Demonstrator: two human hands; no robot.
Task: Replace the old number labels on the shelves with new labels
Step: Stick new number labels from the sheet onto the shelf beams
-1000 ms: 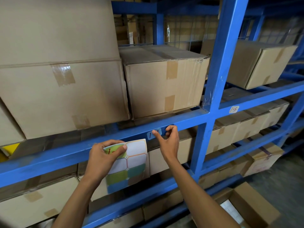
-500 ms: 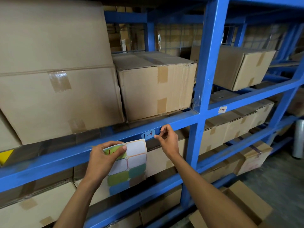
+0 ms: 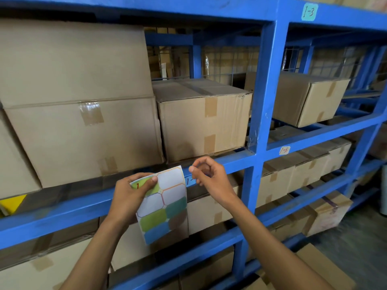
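Note:
My left hand (image 3: 129, 195) holds a sheet of coloured blank labels (image 3: 165, 206) in front of the blue shelf beam (image 3: 62, 208). Its thumb presses on a green label with a red "1" at the sheet's top left corner. The old label (image 3: 189, 181) on the beam reads "1-"; its right part is hidden behind my right hand (image 3: 211, 178). That hand's fingers are curled at the label's right end. Whether they grip the label is not visible.
Taped cardboard boxes (image 3: 205, 120) fill the shelves above and below the beam. A blue upright post (image 3: 261, 91) stands right of my hands. It bears a teal "1-3" label (image 3: 308, 11), and a white "1-5" label (image 3: 284, 150) sits on the right beam. An open box (image 3: 320, 266) lies on the floor.
My left hand has lifted the sheet up to the beam beside the old label. My right hand has slid over the label's right part, hiding the last digit.

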